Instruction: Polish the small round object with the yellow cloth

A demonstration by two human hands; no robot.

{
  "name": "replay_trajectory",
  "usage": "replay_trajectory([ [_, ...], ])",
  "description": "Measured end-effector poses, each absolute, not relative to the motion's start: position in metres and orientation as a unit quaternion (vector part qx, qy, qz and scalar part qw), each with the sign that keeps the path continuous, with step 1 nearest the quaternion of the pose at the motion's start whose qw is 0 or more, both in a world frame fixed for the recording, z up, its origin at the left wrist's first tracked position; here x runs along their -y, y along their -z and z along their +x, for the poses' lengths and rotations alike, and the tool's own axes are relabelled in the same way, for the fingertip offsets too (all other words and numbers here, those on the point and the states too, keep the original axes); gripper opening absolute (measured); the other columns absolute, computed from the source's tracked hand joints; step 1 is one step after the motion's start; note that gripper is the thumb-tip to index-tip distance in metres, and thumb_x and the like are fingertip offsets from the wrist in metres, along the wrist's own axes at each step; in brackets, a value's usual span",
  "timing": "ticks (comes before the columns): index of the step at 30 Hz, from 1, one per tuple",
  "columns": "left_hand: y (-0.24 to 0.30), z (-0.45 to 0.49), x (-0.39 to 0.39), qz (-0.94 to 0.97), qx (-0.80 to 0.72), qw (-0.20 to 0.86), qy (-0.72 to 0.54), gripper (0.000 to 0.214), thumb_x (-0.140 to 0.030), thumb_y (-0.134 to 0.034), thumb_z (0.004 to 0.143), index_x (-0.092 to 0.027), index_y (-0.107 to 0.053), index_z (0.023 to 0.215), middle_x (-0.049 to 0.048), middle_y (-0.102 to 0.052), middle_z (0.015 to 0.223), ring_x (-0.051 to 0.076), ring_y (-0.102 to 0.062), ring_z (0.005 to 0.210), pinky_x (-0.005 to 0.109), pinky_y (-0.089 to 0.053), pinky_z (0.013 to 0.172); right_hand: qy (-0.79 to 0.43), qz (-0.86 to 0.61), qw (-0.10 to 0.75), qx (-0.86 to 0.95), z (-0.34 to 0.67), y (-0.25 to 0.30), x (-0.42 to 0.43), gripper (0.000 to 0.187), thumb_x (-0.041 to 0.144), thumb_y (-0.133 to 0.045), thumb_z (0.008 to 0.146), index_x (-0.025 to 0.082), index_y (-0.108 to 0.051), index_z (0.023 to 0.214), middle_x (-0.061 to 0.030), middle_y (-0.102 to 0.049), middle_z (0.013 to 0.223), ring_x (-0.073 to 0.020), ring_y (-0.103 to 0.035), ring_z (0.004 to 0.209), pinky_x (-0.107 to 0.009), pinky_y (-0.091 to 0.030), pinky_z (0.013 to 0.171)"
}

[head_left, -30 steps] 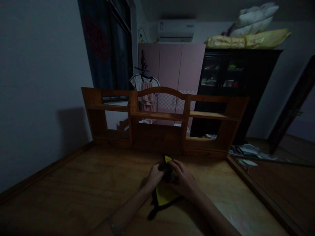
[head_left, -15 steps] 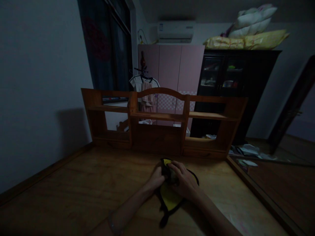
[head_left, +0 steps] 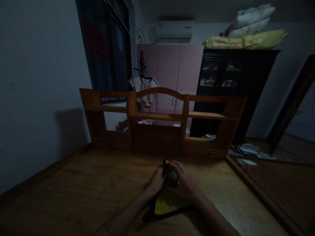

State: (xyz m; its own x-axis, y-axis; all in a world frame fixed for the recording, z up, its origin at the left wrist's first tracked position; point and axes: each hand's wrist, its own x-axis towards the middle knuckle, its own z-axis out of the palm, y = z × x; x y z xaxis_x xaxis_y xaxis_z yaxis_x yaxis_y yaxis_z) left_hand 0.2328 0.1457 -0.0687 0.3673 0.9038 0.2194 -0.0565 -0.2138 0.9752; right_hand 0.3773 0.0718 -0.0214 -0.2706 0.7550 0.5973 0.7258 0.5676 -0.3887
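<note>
A yellow cloth with a black edge [head_left: 167, 204] hangs and spreads below my hands, over the wooden boards. Gathered in its upper part is a dull greyish-brown rounded thing [head_left: 173, 178], too dark to identify. My left hand [head_left: 157, 181] is closed at the left side, its fingers curled against the cloth's dark edge. From the right, my right hand [head_left: 184, 183] wraps over the rounded thing and the cloth, thumb below and fingers on top. What lies under the fingers is hidden.
Beneath is a broad wooden bed board [head_left: 98, 183] with a raised right rail [head_left: 256, 190]. A wooden shelf headboard [head_left: 157, 139] stands across the far end, a white wall [head_left: 44, 98] at left. Beyond are pink wardrobes [head_left: 169, 65] and a dark cabinet [head_left: 253, 78].
The cloth's lower part has swung left and spread wider, its corner now further left. Its right loop no longer shows beyond my right hand. Both hands keep their grip nearly in place.
</note>
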Motion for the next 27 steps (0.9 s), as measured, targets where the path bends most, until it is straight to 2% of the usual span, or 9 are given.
replay_trajectory([
  [6,0.064,0.236,-0.146,0.622,-0.307,0.551,-0.464,0.039,-0.015,-0.061,0.068,-0.017,-0.063,0.107,0.0076,-0.065,0.114,0.025,-0.053,0.111,0.033,-0.039,0.098,-0.005,-0.46,0.375,0.805,0.38,0.023,-0.074,0.079,0.019,-0.068,0.067,0.026,-0.032,0.137,-0.01,-0.04,0.134,-0.0265,-0.042,0.123,-0.043,-0.041,0.101],
  [10,0.064,0.238,-0.146,0.56,-0.28,0.639,-0.446,0.047,-0.008,-0.06,0.063,-0.014,-0.06,0.109,0.0093,-0.065,0.112,0.026,-0.056,0.108,0.037,-0.043,0.095,0.001,-0.46,0.375,0.805,0.38,0.022,-0.074,0.078,0.017,-0.068,0.067,0.026,-0.033,0.136,-0.0098,-0.04,0.135,-0.0268,-0.041,0.124,-0.044,-0.041,0.101],
  [15,0.058,0.236,-0.141,0.495,-0.24,0.723,-0.418,0.053,-0.003,-0.062,0.059,-0.015,-0.059,0.111,0.01,-0.064,0.115,0.023,-0.061,0.101,0.035,-0.047,0.09,-0.015,-0.465,0.398,0.791,0.379,0.021,-0.072,0.078,0.023,-0.073,0.067,0.025,-0.034,0.135,-0.0094,-0.041,0.134,-0.0257,-0.041,0.123,-0.041,-0.04,0.102],
  [21,0.055,0.235,-0.14,0.478,-0.254,0.736,-0.406,0.049,-0.019,-0.075,0.06,-0.014,-0.061,0.107,0.0103,-0.068,0.106,0.024,-0.063,0.095,0.035,-0.048,0.087,-0.015,-0.467,0.398,0.789,0.374,0.021,-0.069,0.081,0.028,-0.073,0.067,0.025,-0.032,0.137,-0.0098,-0.039,0.135,-0.0258,-0.041,0.123,-0.041,-0.041,0.102],
  [27,0.053,0.242,-0.143,0.5,-0.267,0.702,-0.431,0.052,-0.038,-0.082,0.052,-0.011,-0.066,0.095,0.0098,-0.07,0.095,0.026,-0.063,0.091,0.034,-0.049,0.083,-0.017,-0.469,0.397,0.789,0.372,0.019,-0.068,0.081,0.032,-0.073,0.068,0.025,-0.032,0.137,-0.0101,-0.039,0.135,-0.0261,-0.043,0.123,-0.04,-0.042,0.101],
])
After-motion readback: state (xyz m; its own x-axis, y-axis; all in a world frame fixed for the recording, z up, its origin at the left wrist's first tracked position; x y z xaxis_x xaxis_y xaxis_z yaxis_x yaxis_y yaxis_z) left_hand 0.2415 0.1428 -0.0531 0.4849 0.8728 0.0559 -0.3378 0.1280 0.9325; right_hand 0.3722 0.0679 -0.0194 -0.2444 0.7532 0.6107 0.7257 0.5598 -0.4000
